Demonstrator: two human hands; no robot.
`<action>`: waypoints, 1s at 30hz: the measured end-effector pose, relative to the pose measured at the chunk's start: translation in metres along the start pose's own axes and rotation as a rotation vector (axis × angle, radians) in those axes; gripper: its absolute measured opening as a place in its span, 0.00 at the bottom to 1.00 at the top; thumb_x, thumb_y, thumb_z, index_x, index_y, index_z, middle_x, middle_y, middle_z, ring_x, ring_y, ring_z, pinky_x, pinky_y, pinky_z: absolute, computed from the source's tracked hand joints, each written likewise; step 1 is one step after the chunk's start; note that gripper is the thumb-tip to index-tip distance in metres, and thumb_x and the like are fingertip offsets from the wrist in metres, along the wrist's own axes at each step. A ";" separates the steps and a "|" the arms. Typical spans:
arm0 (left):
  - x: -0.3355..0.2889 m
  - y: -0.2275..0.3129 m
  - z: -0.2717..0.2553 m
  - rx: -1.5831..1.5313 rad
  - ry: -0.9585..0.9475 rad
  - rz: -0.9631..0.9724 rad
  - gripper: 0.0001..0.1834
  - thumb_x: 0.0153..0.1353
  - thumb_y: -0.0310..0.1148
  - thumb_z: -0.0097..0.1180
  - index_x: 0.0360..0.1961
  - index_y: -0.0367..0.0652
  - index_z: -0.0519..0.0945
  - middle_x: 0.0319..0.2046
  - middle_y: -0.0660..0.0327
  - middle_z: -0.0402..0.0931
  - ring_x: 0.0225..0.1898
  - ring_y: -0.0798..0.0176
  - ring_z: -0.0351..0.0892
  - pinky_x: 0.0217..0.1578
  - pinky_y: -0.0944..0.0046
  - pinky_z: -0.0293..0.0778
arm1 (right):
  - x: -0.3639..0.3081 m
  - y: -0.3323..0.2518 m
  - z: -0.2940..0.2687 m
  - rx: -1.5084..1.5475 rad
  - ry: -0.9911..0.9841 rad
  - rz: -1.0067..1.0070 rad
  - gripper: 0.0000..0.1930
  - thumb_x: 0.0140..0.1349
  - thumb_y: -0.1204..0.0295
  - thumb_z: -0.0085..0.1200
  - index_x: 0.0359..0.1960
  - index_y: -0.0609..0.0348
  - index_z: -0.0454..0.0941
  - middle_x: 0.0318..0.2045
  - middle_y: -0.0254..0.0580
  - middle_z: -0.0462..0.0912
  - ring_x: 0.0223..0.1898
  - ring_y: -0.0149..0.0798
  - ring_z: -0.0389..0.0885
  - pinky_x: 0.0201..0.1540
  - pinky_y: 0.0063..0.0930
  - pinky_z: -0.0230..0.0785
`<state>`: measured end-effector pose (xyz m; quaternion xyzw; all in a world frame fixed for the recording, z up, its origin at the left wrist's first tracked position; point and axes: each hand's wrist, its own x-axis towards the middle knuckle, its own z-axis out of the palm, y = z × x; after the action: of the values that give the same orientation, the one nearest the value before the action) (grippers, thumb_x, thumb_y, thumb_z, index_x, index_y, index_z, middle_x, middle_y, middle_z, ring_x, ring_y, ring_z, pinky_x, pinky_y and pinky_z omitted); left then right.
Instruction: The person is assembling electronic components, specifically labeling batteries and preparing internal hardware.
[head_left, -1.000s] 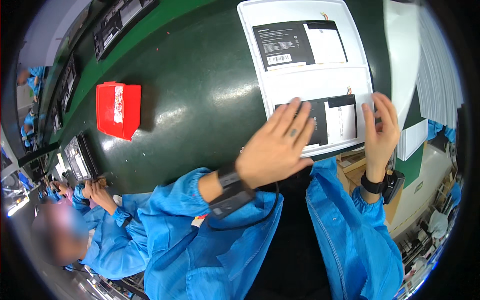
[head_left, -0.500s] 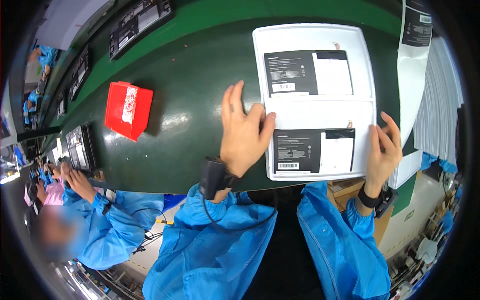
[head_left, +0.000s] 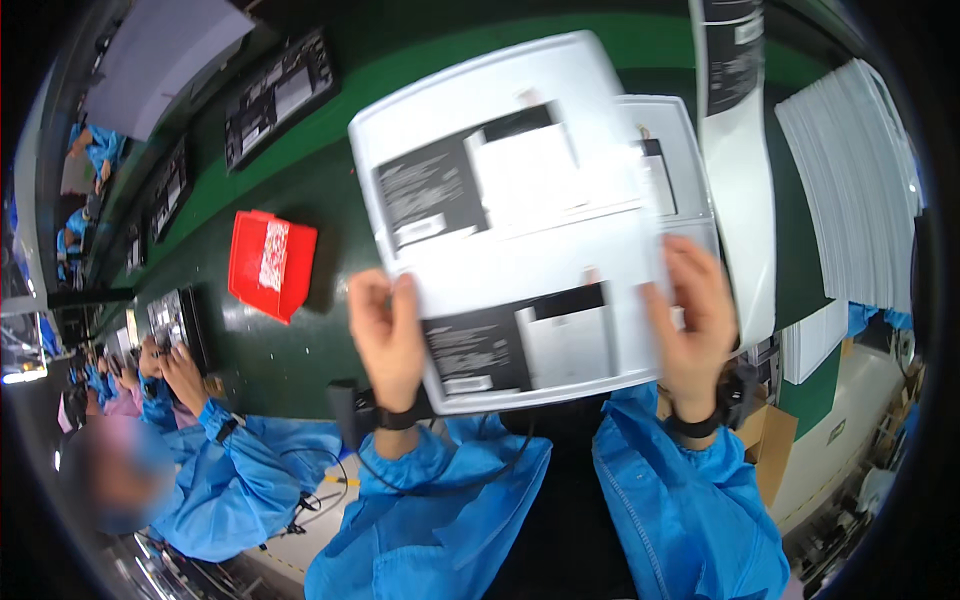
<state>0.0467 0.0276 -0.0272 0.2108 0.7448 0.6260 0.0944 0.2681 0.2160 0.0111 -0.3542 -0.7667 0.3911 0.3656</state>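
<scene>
A shallow white tray [head_left: 520,258] is lifted off the table in both my hands, turned a little counter-clockwise. Two flat black-and-white battery packs lie in it, an upper pack [head_left: 430,190] and a lower pack [head_left: 475,355], both with printed labels. My left hand [head_left: 388,330] grips the left edge, thumb on top and fingers curled. At the right edge my right hand [head_left: 695,320] holds on, its thumb over the rim. Partly covered behind the lifted tray is a second white tray [head_left: 662,115], where part of another battery pack [head_left: 660,185] shows.
A red bin [head_left: 270,265] stands left on the green table. A white-and-black strip [head_left: 740,220] hangs on the right, beside a tall stack of white trays or sheets [head_left: 855,180]. Opened devices [head_left: 278,100] line the far left. A co-worker in blue [head_left: 230,470] works at left.
The white tray has risen and moved left in my hands, tilting, and a second tray shows behind it. My left hand has closed on its edge.
</scene>
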 end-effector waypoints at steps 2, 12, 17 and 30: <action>0.002 -0.015 -0.031 -0.077 -0.025 -0.187 0.09 0.72 0.22 0.55 0.45 0.44 0.67 0.27 0.74 0.68 0.28 0.81 0.60 0.28 0.77 0.56 | 0.002 -0.014 0.014 -0.015 -0.209 -0.006 0.13 0.58 0.80 0.65 0.46 0.65 0.85 0.54 0.47 0.83 0.33 0.33 0.81 0.31 0.21 0.72; 0.011 -0.023 -0.105 0.309 -0.007 -0.240 0.11 0.71 0.28 0.58 0.50 0.38 0.72 0.19 0.68 0.72 0.22 0.78 0.69 0.26 0.73 0.61 | 0.043 0.008 -0.038 -0.305 0.173 -0.382 0.14 0.57 0.82 0.64 0.46 0.64 0.84 0.57 0.54 0.81 0.49 0.47 0.86 0.48 0.33 0.79; 0.028 -0.001 -0.092 0.916 -0.083 -0.014 0.11 0.67 0.32 0.61 0.44 0.36 0.80 0.27 0.50 0.82 0.29 0.48 0.85 0.32 0.55 0.78 | 0.069 0.040 -0.076 -0.608 0.316 -0.239 0.24 0.60 0.79 0.65 0.60 0.63 0.77 0.59 0.56 0.79 0.55 0.45 0.83 0.54 0.33 0.76; 0.051 0.121 0.142 -1.006 -1.060 -0.129 0.48 0.56 0.33 0.74 0.73 0.33 0.58 0.67 0.49 0.69 0.68 0.54 0.68 0.69 0.55 0.64 | -0.039 0.035 -0.118 0.421 -0.272 0.575 0.08 0.55 0.85 0.70 0.29 0.63 0.80 0.31 0.37 0.87 0.34 0.26 0.83 0.39 0.21 0.75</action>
<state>0.0821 0.1925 0.0690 0.3721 0.2327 0.6995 0.5640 0.3945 0.2390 0.0204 -0.4172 -0.5804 0.6700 0.2006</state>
